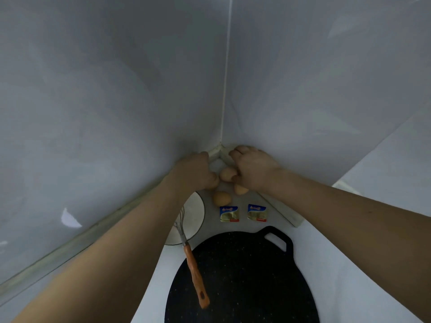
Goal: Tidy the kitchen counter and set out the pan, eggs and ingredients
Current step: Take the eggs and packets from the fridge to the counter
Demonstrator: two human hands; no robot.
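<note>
Both my hands reach into the counter's far corner among several brown eggs. My left hand (196, 173) is curled over an egg, of which only a sliver shows under the thumb. My right hand (254, 169) is curled over another egg (241, 190) that peeks out below the palm. A third egg (225, 174) sits between my two thumbs, and one more egg (221, 198) lies loose just in front. Two butter packets (229, 213) (257, 212) lie side by side nearer me. The flat black speckled pan (245, 276) lies closest to me.
A whisk with an orange handle (196, 276) rests with its wires in a white bowl (196, 213) and its handle over the pan's left edge. Grey walls (116, 113) meet at the corner behind the eggs. A raised ledge (286, 215) runs along the right.
</note>
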